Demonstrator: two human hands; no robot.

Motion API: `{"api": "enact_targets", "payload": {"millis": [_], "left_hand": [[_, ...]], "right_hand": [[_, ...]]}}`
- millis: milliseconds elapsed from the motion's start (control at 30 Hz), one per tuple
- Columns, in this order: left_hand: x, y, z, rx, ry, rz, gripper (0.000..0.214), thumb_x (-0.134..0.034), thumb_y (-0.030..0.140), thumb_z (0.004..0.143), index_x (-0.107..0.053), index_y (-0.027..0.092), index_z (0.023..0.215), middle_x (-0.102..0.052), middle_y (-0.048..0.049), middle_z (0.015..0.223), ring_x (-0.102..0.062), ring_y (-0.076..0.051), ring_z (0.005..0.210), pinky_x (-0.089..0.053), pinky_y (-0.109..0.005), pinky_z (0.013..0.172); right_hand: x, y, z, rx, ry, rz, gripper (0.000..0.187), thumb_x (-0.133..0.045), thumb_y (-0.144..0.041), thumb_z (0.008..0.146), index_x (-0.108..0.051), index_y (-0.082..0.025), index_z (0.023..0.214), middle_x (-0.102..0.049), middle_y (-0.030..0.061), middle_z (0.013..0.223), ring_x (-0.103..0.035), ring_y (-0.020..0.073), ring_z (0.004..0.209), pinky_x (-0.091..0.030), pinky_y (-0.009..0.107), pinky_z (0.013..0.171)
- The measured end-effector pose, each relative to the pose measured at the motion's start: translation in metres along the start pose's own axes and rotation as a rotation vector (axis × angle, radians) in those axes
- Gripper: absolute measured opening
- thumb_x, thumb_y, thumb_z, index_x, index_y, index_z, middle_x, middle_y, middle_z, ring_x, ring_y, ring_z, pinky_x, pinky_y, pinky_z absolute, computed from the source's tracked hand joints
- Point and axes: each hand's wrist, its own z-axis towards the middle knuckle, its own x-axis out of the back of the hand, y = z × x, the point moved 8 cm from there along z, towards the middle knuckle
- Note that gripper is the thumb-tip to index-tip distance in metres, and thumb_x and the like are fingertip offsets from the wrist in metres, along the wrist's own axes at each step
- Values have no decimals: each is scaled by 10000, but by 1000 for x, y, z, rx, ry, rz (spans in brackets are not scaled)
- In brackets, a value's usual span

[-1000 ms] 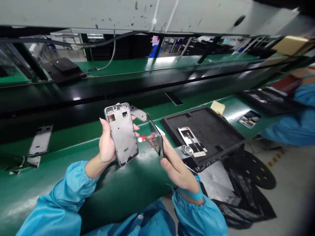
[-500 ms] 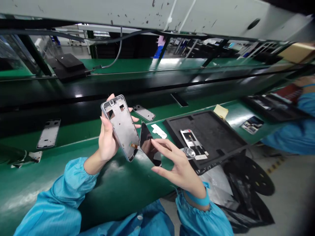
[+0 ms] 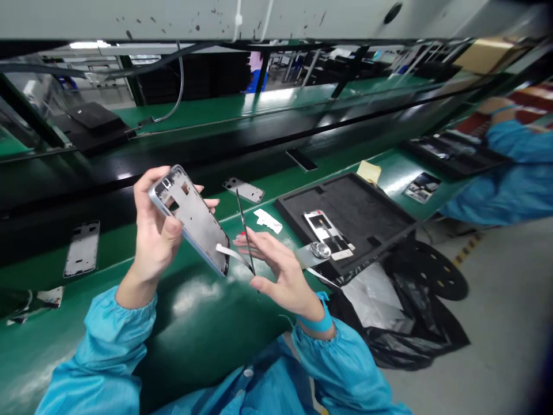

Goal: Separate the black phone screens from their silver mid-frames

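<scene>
My left hand (image 3: 153,239) is wrapped round a silver phone middle frame (image 3: 192,219), held tilted above the green bench with its inner side toward me. My right hand (image 3: 276,271) pinches a thin dark screen panel (image 3: 244,227), seen edge-on and standing nearly upright just right of the frame. A pale flex ribbon (image 3: 231,252) runs from the panel's lower end to the frame's lower edge. Both sleeves are blue.
A black foam tray (image 3: 375,210) with a white part (image 3: 326,230) and a round metal piece (image 3: 320,249) lies at right. More frames (image 3: 82,248) (image 3: 244,189) lie on the green bench (image 3: 207,323). Another person's blue sleeve (image 3: 510,178) is far right. A black bag (image 3: 406,328) hangs below.
The screen panel has turned from face-on to edge-on and stands closer to the frame. My left hand has tilted the frame further to the left. The view has shifted slightly.
</scene>
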Motion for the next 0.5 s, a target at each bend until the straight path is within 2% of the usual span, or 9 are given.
{"api": "enact_targets", "payload": {"millis": [100,200,300,400,500], "left_hand": [[1,-1,-1,51,30,-51,734,-894,639,821,-558,336,1399,-774,-61,1221,-810,-306,967,-670,-478,904],[0,-8,-3,22,22,-6,728,-869,638,852,-583,331,1447,-764,-94,1226,-806,-293,1008,-668,-416,864],[-1,-15,-3,-23,-1,87,663,-868,601,873,-632,299,1414,-744,-107,1221,-770,-288,1133,-661,-357,873],[1,-14,-1,-41,-5,131,635,-857,602,884,-632,290,1389,-729,-102,1217,-756,-292,1155,-669,-372,892],[4,-9,1,-5,2,125,631,-794,638,926,-571,327,1427,-730,-98,1235,-757,-296,1148,-681,-411,885]], "right_hand": [[3,0,-3,-6,-23,-24,766,-691,-633,1017,-485,-307,1679,-665,150,1383,-694,318,1261,-628,544,1079],[-1,-1,2,-7,15,-18,769,-711,-610,1013,-478,-314,1684,-662,145,1374,-700,310,1237,-639,511,1060],[-10,2,8,-27,56,24,780,-693,-624,1019,-462,-307,1693,-663,135,1319,-703,287,1202,-661,464,1021],[-13,2,8,-17,48,39,790,-677,-654,1015,-465,-307,1692,-666,123,1282,-691,274,1186,-661,445,1005],[-7,2,-1,-12,18,3,795,-679,-665,1009,-474,-303,1687,-667,121,1273,-687,278,1163,-641,477,1023]]}}
